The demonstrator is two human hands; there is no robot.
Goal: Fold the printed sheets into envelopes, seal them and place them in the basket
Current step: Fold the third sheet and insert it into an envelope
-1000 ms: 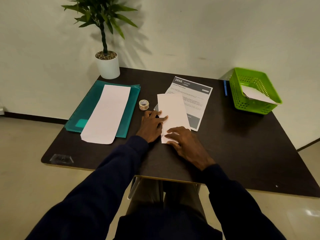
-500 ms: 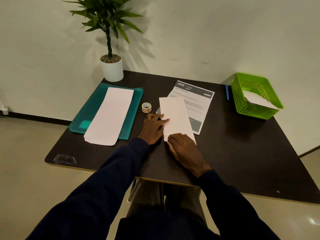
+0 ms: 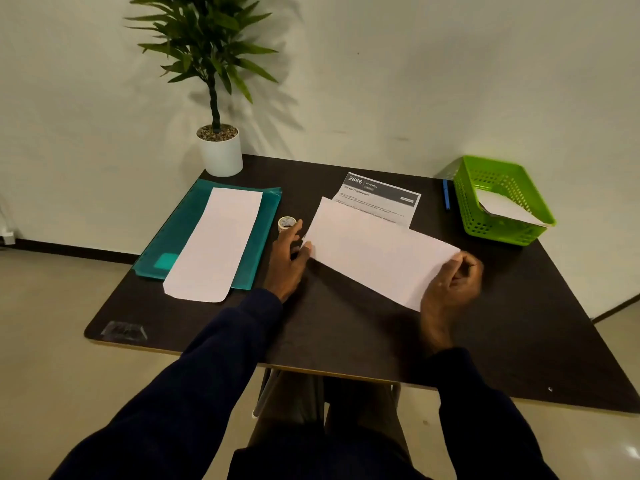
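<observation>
So since a second ago the long white folded paper [image 3: 377, 251] has swung round. It was lying pointing away from us under both palms. Now it sits crosswise in front of us, and the right end looks lifted off the table.

Our right hand [image 3: 450, 285] has its fingers curled round that right end, gripping it. Our left hand [image 3: 287, 261] is loose with mostly straight fingers and the thumb tip touching the paper's left corner. We can't tell if it's actually pinching.

Our guess is the folding on this one is done and we're at the closing-up step. The next move probably calls for laying it flat, pinning it with one hand and grabbing the small roll of clear tape [image 3: 286, 223], which is just beside the left fingers. It's floppy paper, so held by one end it'll likely sag.

Around us there's a plain pale wall and a beige floor.
- **Table:** we're at a dark brown square table [image 3: 346, 323].
- **Left side:** a teal translucent plastic folder [image 3: 180, 237] has another long white paper piece [image 3: 214, 244] lying on it.
- **Far left corner:** a green leafy plant in a white pot [image 3: 221, 154].
- **Far right corner:** a bright green plastic mesh basket [image 3: 512, 233] already has one white envelope [image 3: 509, 209] inside.
- **Under our paper:** a printed sheet with a black header [image 3: 381, 195] pokes out.
- **Beside the basket:** a thin blue pen [image 3: 446, 194] lies just left of it.
</observation>
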